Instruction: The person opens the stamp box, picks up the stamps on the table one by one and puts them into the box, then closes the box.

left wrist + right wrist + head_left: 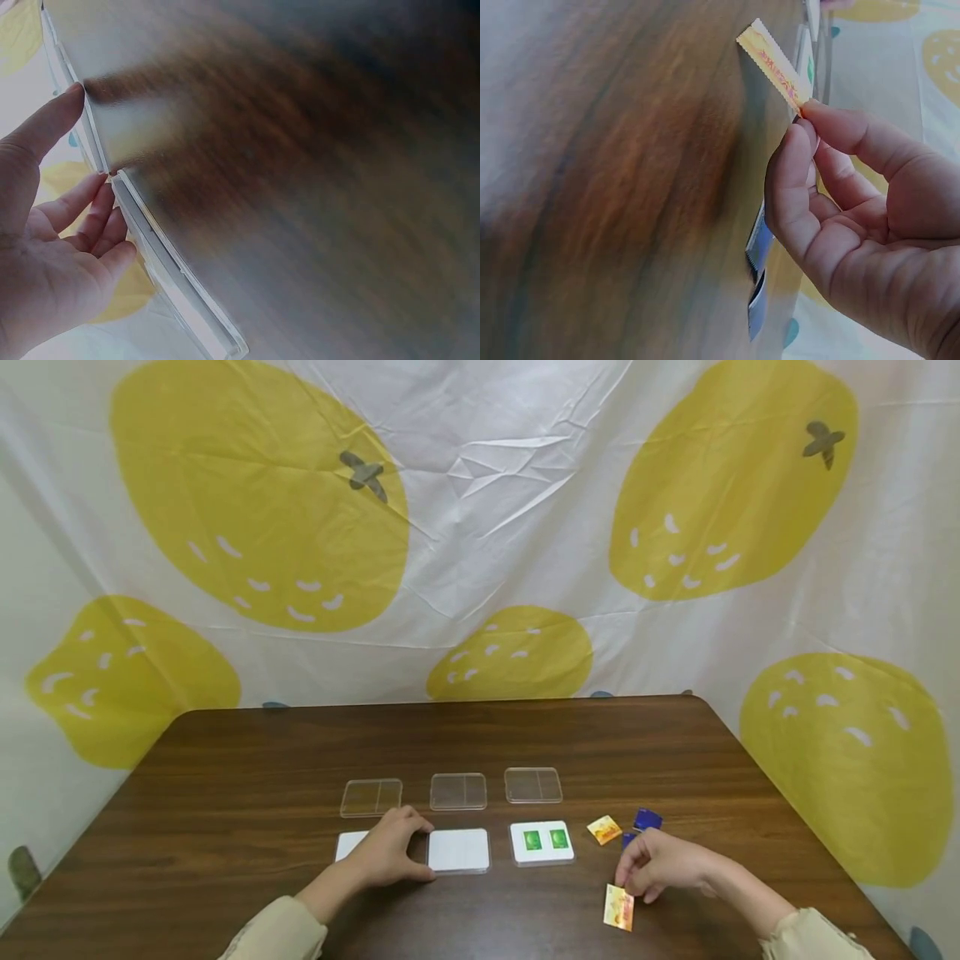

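My right hand point(660, 864) pinches a yellow-orange postage stamp point(618, 908) by one corner between thumb and fingers. The right wrist view shows the stamp's point(772, 61) toothed edges and red lettering. A second yellow stamp point(603, 830) and blue stamps point(648, 819) lie just beyond that hand. With thumb and index finger, my left hand point(390, 852) holds the left end of the middle clear plastic case point(459, 850), which has a white card in it. Another white-card case point(350, 844) is partly hidden behind the left hand. The right-hand case point(542, 843) carries two green stamps on its white card.
Three clear lids point(372, 797), each with a dividing line, lie in a row behind the cases. The brown wooden table point(480, 735) runs back to a white cloth point(517, 552) printed with large yellow lemons.
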Demonstrator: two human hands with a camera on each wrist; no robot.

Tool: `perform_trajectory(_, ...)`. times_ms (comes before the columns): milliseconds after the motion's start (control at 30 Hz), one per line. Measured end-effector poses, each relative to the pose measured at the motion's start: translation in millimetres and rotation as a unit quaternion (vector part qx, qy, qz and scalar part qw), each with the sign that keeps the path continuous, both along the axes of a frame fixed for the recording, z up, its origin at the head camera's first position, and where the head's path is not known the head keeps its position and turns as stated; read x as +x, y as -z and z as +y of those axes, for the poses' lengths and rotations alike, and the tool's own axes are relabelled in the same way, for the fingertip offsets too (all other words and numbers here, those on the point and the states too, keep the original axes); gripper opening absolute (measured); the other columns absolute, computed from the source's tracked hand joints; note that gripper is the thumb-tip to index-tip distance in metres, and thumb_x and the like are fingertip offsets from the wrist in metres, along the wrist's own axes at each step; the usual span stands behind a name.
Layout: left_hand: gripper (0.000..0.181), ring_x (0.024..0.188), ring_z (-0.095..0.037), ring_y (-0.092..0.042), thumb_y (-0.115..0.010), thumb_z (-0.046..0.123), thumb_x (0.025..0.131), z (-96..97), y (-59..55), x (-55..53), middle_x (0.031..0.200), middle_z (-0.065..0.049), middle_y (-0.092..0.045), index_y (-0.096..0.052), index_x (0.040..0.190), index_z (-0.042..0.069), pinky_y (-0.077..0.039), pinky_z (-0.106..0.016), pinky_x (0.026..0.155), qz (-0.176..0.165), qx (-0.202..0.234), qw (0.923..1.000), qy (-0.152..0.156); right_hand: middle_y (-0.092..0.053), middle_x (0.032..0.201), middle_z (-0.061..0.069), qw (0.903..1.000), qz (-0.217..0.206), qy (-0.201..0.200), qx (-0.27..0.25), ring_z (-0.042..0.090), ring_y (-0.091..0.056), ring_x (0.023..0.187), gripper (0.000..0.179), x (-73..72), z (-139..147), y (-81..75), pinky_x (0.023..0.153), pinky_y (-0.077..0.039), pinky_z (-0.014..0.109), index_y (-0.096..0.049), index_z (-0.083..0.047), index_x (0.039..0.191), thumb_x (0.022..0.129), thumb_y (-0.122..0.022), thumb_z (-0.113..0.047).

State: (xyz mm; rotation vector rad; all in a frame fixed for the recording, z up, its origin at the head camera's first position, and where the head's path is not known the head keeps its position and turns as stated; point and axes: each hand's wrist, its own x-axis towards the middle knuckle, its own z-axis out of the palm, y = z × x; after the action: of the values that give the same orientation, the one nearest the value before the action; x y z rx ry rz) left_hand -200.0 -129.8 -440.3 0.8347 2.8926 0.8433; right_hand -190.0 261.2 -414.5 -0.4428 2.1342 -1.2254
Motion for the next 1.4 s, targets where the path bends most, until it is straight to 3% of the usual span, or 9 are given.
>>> perform_trajectory(200,0.055,0.093,-0.023,-0.047,-0.081,0.03,0.061,0.9,-3.3,1.2,0.096,-0.006,-0.054,-0.061,0.103,-0.001,-0.042,-0.042,0.081,-0.01,-0.004,0.9999,-0.006,-0.061,0.071,0.002,1.0,0.008,0.002,0.002,0.013,-0.054,0.066,0.011,-5.4,-13.8,-6.3,0.059,-0.051,0.029,-0.064,0.007,0.083,0.075,-0.064,-0.002)
perform_trajectory(567,0.056,0.092,-0.022,-0.047,-0.081,0.032,0.062,1.2,-1.7,-0.4,0.096,-0.006,-0.054,-0.061,0.102,-0.001,-0.042,-0.041,0.081,0.003,-0.008,1.0,-0.002,-0.063,0.072,0.004,0.9984,0.025,-0.041,-0.031,0.012,-0.055,0.065,0.011,-18.8,-65.2,-19.2,0.059,-0.05,0.027,-0.065,0.008,0.084,0.077,-0.063,0.0)
perform_trajectory(1033,0.055,0.091,-0.023,-0.048,-0.082,0.03,0.06,0.9,-1.4,1.3,0.095,-0.005,-0.054,-0.061,0.1,-0.001,-0.042,-0.041,0.08,0.01,-0.003,0.9999,-0.003,-0.065,0.074,0.005,0.9969,0.046,-0.058,-0.027,0.013,-0.058,0.067,0.011,-47.0,-128.7,-17.6,0.061,-0.052,0.029,-0.065,0.008,0.086,0.079,-0.06,0.003)
perform_trajectory(1233,0.054,0.089,-0.022,-0.047,-0.082,0.029,0.06,1.9,-1.7,1.4,0.093,-0.006,-0.054,-0.062,0.1,-0.001,-0.042,-0.04,0.078,0.008,0.001,1.0,-0.005,-0.064,0.073,0.004,0.9979,0.041,-0.044,-0.025,0.011,-0.057,0.064,0.01,-53.4,-146.6,-13.7,0.059,-0.051,0.029,-0.065,0.008,0.085,0.077,-0.06,0.005)
perform_trajectory(1400,0.054,0.088,-0.021,-0.047,-0.083,0.029,0.059,1.3,-0.7,1.3,0.092,-0.006,-0.054,-0.062,0.099,-0.001,-0.041,-0.039,0.077,0.011,0.003,0.9999,-0.005,-0.064,0.072,0.003,0.9975,0.06,-0.038,-0.01,0.009,-0.055,0.06,0.008,-58.8,-155.6,-6.1,0.056,-0.05,0.026,-0.066,0.007,0.083,0.077,-0.061,0.005)
